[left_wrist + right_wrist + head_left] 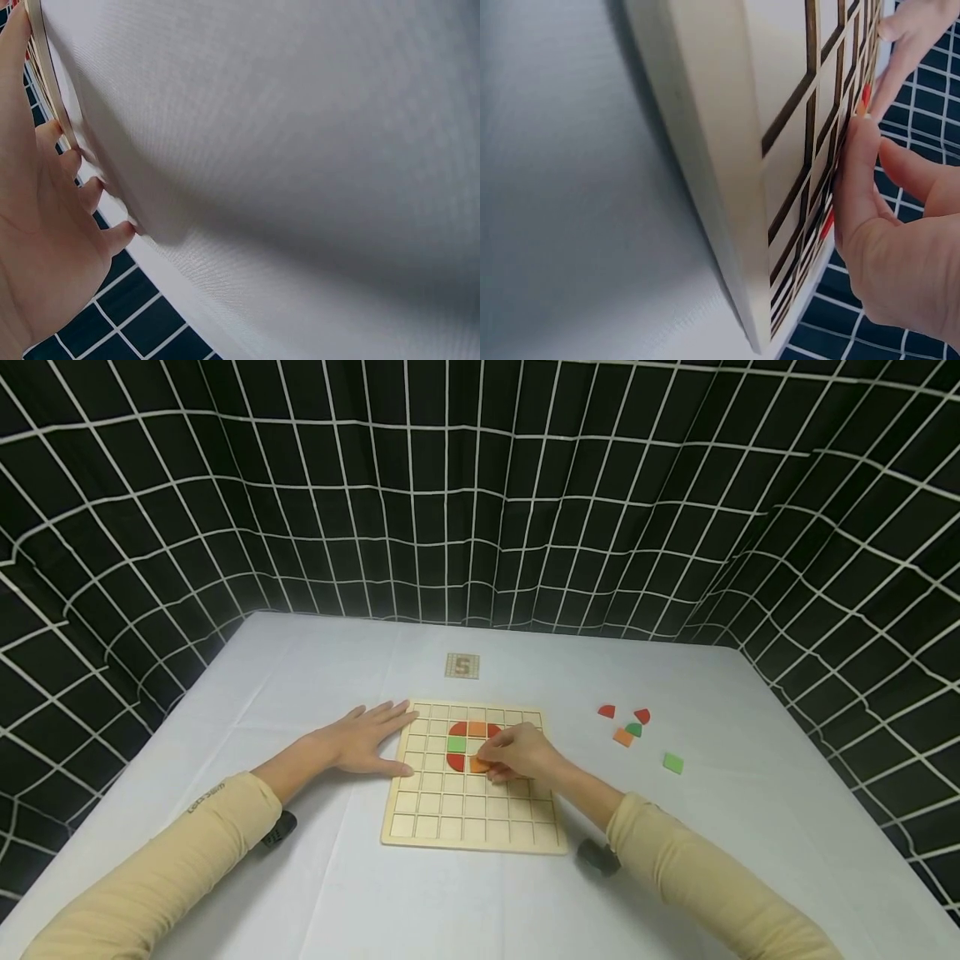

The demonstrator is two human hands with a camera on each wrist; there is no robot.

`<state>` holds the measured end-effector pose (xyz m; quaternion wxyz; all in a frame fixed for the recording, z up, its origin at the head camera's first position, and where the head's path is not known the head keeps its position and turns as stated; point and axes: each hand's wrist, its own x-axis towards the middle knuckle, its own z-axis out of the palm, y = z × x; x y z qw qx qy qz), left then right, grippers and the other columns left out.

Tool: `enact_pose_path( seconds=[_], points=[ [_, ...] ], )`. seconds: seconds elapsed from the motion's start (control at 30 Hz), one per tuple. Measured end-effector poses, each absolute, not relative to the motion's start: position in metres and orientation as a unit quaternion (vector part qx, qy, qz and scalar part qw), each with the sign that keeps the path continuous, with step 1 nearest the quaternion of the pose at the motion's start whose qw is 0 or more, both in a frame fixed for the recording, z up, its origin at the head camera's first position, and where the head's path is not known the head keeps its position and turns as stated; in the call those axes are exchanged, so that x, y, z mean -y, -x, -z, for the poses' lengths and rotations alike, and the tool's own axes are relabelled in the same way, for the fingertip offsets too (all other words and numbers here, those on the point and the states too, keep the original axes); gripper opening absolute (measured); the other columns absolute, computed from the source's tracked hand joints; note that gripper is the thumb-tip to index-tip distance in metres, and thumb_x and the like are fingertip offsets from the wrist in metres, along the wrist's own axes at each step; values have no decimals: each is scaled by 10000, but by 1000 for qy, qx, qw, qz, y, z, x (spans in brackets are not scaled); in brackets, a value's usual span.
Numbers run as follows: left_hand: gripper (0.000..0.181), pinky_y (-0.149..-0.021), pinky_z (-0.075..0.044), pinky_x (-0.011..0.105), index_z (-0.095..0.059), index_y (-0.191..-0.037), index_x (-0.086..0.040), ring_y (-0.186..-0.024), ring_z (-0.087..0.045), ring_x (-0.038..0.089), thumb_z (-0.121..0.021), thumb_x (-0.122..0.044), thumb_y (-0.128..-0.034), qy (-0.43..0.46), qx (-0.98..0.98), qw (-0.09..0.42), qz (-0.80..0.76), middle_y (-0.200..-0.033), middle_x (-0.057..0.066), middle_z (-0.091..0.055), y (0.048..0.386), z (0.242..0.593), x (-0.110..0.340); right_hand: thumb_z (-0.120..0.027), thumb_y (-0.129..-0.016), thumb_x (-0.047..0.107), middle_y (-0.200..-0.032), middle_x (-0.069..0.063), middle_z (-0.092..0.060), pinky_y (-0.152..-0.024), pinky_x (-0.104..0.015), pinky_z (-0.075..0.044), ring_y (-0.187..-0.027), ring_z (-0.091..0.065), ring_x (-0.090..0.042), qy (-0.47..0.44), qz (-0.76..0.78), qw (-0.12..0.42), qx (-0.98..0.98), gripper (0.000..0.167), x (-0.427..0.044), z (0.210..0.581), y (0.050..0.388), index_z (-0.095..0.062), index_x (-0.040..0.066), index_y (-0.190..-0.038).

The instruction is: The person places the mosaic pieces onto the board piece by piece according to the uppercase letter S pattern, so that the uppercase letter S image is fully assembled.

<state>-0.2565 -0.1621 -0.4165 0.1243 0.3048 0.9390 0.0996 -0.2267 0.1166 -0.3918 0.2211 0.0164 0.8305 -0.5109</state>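
A wooden grid board (427, 827) lies on the table. On it sit a red rounded piece (458, 728), an orange square (477, 728), another red piece (492, 729), a light green square (456, 744) and a lower red piece (456, 762). My right hand (521, 752) pinches an orange tile (477, 765) at the board, just right of that lower red piece. Part of this tile is hidden by the fingers. With fingers spread, my left hand (367, 739) rests at the board's left edge, thumb and fingertips touching it.
Beyond the board lies a small card (462, 666) with a figure on it. To the right are loose pieces: red ones (607, 712) (642, 716), a dark green one (634, 729), an orange square (623, 737) and a light green square (672, 763). A black gridded curtain (465, 485) surrounds the table.
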Motion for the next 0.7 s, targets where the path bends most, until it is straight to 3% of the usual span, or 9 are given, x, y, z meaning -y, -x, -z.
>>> enact_pose_path(
  seconds=[0.7],
  points=[
    [974, -1096, -105, 609, -201, -1535, -147, -1422, -121, 348, -499, -733, -816, -303, -941, 127, -87, -1579, 111, -123, 254, 411, 160, -670, -891, 80, -801, -133, -667, -637, -279, -570, -606, -630, -150, 8, 524, 222, -822, 203, -118, 391, 225, -688, -66, -1031]
  ],
)
